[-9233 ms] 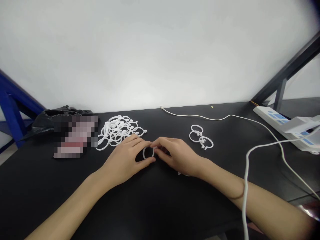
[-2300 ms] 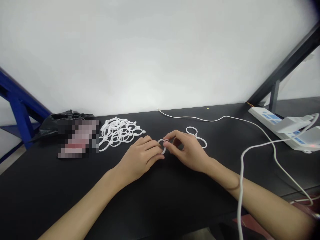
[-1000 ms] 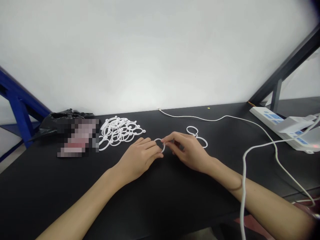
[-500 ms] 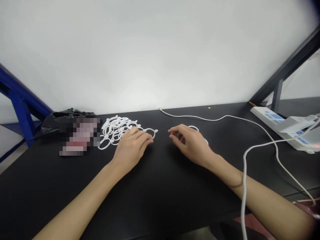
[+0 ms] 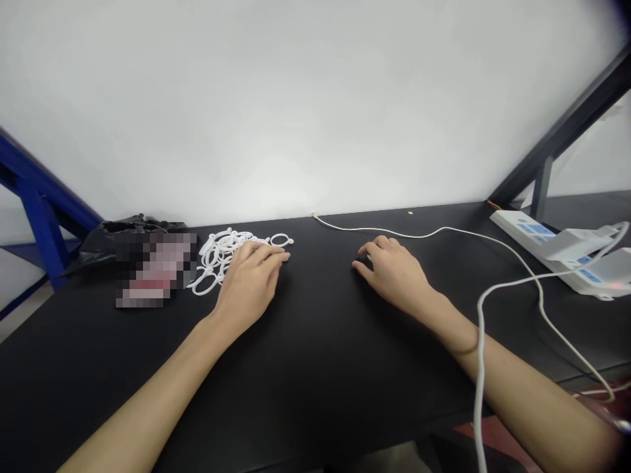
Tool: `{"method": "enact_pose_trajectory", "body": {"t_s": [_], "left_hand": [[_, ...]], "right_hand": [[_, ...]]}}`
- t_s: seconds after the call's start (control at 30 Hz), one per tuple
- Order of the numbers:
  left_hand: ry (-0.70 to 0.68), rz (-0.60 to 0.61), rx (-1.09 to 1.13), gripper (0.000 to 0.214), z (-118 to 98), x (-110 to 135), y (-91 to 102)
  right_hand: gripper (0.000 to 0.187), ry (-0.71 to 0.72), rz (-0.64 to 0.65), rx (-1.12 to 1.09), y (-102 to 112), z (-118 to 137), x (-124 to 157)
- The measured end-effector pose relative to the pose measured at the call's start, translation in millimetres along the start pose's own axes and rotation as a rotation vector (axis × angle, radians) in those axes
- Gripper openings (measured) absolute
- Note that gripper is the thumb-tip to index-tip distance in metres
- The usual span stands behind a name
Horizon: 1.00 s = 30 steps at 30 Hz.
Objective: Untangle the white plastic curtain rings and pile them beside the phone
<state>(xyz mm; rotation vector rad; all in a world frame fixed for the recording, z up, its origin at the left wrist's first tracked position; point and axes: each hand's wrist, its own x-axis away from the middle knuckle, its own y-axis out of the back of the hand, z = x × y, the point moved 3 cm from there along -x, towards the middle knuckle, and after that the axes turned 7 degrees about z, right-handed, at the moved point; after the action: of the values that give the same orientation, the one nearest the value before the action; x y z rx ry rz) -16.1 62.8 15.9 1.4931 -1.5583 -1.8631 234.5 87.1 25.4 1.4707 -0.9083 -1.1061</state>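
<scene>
A heap of white plastic rings with small knobs [image 5: 211,253], like curtain rings, lies on the black table [image 5: 315,368]. Over its right side rests my left hand [image 5: 251,276], fingers stretched and hiding part of the heap; no ring shows in its grip. Just beyond those fingertips is a single white ring [image 5: 280,240], lying flat at the heap's edge. My right hand [image 5: 394,269] is low over the table to the right, fingers curved and thumb apart. A small whitish bit shows under its fingers, too hidden to make out.
A pixelated flat item [image 5: 158,269] and a crumpled black plastic bag [image 5: 123,233] lie at the left. A white cable [image 5: 419,235] runs along the back and down the right, near my right forearm. The power strip [image 5: 552,253] with plugs sits at the right.
My hands have moved apart, the left one leftward and the right one rightward. The ring by my left fingertips now lies further back and left. White rings beside my right hand are now hidden.
</scene>
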Motion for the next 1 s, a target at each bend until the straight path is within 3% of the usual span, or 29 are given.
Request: {"method": "enact_pose_trajectory", "body": {"t_s": [0.23,0.5,0.67,0.83,1.0], "left_hand": [[-0.121,0.153,0.186,0.021,-32.3,1.3,-2.4],[-0.112,0.185,0.215,0.020,-31.2,2.5,-1.6],[-0.114,0.188,0.221,0.019,-31.8,1.7,-1.8],[-0.112,0.192,0.238,0.015,-33.8,0.3,1.0],[-0.127,0.200,0.272,0.009,-34.8,0.1,2.6]], "right_hand": [[0.010,0.007,0.054,-0.045,-1.1,-0.5,0.3],[0.016,-0.029,0.049,-0.017,0.1,-9.5,-1.2],[0.012,0.198,0.105,-0.126,0.4,4.0,-0.2],[0.018,0.556,0.126,-0.487,3.1,31.0,10.1],[0.017,0.547,0.158,-0.655,2.1,37.4,15.1]]}}
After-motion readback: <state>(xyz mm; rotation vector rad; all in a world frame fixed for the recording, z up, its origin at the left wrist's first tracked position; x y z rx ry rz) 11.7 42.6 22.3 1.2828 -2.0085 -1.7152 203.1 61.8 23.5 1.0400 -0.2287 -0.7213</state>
